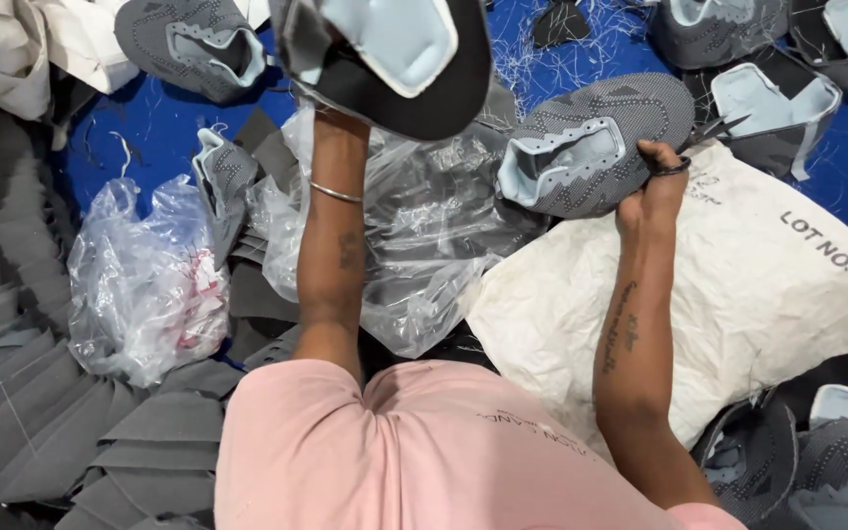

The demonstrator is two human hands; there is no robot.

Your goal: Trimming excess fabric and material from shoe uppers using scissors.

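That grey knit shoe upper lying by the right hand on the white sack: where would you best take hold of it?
Probably at the pale blue padded collar of the grey knit shoe upper, coming from the near left side. The opening faces that way and its rim is thick enough to pinch, while the flat toe end offers little. The right hand, holding scissors, already sits at its near right edge.

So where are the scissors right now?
In the head view, the scissors are in the right hand, upper right, between a grey shoe upper and the white sack.
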